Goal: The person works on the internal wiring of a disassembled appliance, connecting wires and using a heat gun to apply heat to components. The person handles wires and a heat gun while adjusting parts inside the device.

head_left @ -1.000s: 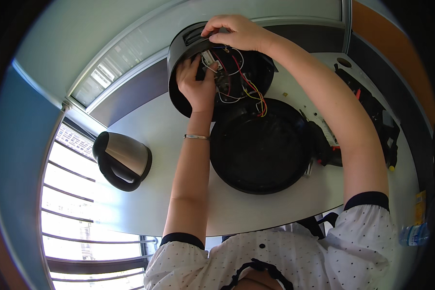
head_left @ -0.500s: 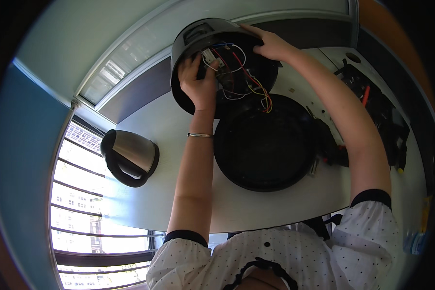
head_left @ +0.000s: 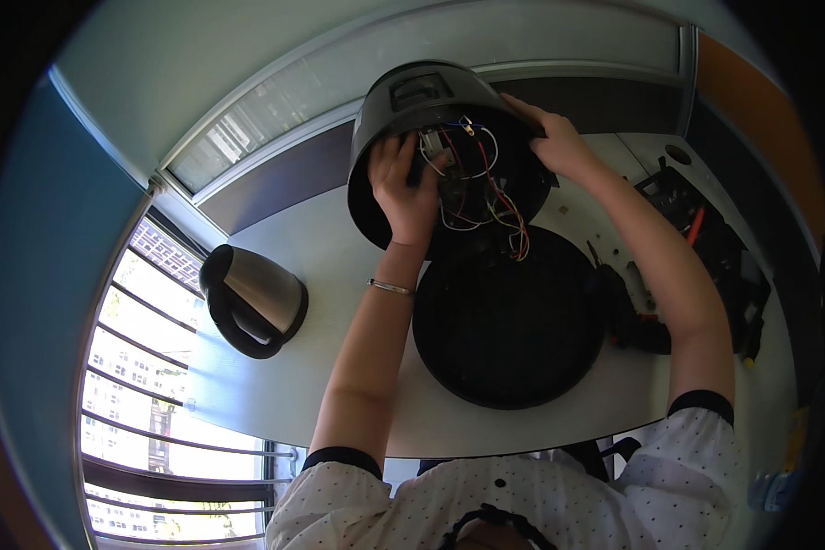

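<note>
A round black appliance housing (head_left: 385,115) is tilted up at the back of the table, its hollow inside facing me. My left hand (head_left: 405,197) reaches into it, fingers against the inner wall beside a pale component (head_left: 437,147); the fingertips are partly hidden. My right hand (head_left: 559,142) grips the housing's right rim, thumb inside and fingers behind. Red, yellow, blue and white wires (head_left: 500,197) run from the inside down to a round black base (head_left: 509,321), which lies flat on the table in front of the housing.
A steel kettle (head_left: 264,284) with a black handle stands at the left, near the barred window (head_left: 156,394). On the right lie a black power drill (head_left: 619,307), small loose parts and an open black tool case (head_left: 729,247). A low partition (head_left: 605,101) runs behind the table.
The whole view has shifted, so the housing, base and partition sit lower in the picture. Both hands keep their places on the housing, which remains tilted; the wires still join it to the base.
</note>
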{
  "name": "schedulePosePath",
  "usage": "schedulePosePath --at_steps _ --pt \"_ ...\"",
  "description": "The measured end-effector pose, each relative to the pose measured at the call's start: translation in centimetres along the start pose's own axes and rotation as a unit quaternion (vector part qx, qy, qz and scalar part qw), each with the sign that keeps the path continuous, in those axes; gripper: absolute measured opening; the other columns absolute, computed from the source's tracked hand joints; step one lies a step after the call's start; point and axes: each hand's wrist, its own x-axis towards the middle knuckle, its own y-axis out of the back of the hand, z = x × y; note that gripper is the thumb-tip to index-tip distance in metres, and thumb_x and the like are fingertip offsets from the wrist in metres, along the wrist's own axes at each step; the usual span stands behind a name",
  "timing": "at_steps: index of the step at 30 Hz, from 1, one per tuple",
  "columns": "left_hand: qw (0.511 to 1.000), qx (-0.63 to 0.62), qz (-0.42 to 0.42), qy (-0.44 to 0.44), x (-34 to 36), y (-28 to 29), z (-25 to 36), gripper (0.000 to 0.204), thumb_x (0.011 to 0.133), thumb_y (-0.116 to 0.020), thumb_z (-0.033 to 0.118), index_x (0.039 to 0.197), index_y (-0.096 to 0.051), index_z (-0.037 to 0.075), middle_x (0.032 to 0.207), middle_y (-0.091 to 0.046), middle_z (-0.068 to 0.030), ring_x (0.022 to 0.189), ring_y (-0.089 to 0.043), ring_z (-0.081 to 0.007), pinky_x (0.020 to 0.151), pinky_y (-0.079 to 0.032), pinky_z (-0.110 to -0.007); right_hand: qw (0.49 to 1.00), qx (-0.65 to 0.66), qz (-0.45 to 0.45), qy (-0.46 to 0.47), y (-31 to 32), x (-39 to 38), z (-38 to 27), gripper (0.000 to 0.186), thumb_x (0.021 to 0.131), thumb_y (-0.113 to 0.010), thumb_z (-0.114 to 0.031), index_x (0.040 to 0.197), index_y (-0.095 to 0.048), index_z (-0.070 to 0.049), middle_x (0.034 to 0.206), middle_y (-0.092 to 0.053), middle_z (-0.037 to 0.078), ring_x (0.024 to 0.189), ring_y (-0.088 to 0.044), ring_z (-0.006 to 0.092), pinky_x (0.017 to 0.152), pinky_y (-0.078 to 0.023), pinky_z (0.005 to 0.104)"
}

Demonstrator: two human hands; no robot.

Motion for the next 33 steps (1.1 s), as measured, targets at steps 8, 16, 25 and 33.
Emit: schedulePosePath --at_steps 8,16,25,33 --pt "0.998 -0.048 -0.029 -0.005 0.1 2.0 1.5 0.055 0.068 -0.078 0.008 0.119 -0.059 0.002 0.117 -0.061 -0.0152 0.116 -0.051 -0.0345 0.097 -0.041 -0.041 0.999 0.025 0.027 0.008 -0.2 -3.6 -0.7 0.076 0.073 -0.043 0.013 0.143 -0.037 -0.016 0.138 -0.047 0.016 0.129 -0.043 0.0324 0.107 -0.036 0.0373" --pt "0.998 -0.023 -0.057 -0.015 0.4 2.8 1.7 0.055 0.067 -0.078 0.012 0.119 -0.062 0.004 0.119 -0.061 -0.0142 0.118 -0.050 -0.0340 0.098 -0.040 -0.041 0.999 0.022 0.021 -0.029 -0.2 -4.6 -1.9 0.078 0.073 -0.041 0.014 0.144 -0.035 -0.017 0.142 -0.044 0.015 0.133 -0.040 0.0280 0.110 -0.032 0.0355" --pt "0.997 -0.009 -0.068 -0.034 0.5 2.5 1.4 0.053 0.069 -0.078 0.017 0.118 -0.063 0.004 0.121 -0.059 -0.0149 0.117 -0.049 -0.0351 0.099 -0.038 -0.042 1.000 0.005 0.011 -0.015 0.0 -4.4 -1.0 0.078 0.074 -0.046 0.010 0.145 -0.033 -0.019 0.140 -0.045 0.016 0.131 -0.041 0.0312 0.107 -0.035 0.0372" --pt "0.997 -0.014 -0.050 -0.050 0.7 2.2 1.2 0.051 0.069 -0.077 0.017 0.116 -0.064 0.003 0.119 -0.060 -0.0159 0.115 -0.050 -0.0353 0.098 -0.038 -0.042 0.999 -0.011 -0.020 -0.028 0.7 -4.4 -0.9 0.082 0.073 -0.055 0.004 0.146 -0.031 -0.023 0.135 -0.050 0.018 0.122 -0.051 0.0315 0.099 -0.044 0.0361"
